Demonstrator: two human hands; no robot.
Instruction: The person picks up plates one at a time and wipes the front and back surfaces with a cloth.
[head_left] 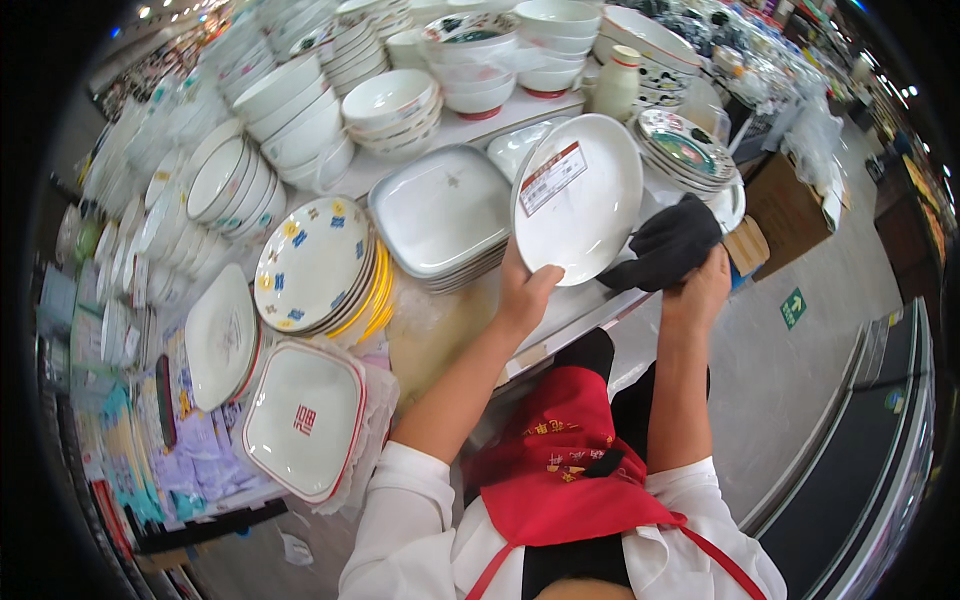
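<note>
My left hand (527,292) grips the near left rim of a white oval plate (590,225), thumb on its inner face. The plate is tilted up above the display table, and a printed label (553,178) sticks to it. A dark cloth (668,245) is bunched in my right hand (703,290), close to the plate's right edge; I cannot tell whether the cloth touches it. Left of the plate lies a stack of pale rectangular dishes with grey-blue rims (440,208). Behind to the right is a stack of patterned plates (688,147).
Stacked bowls (388,105) crowd the far side. Round plates with yellow edges (313,262) and square red-rimmed dishes (305,420) stand to the left. A cream bottle-shaped vase (617,83) rises behind the plate. A cardboard box (797,215) sits beyond the table's right end.
</note>
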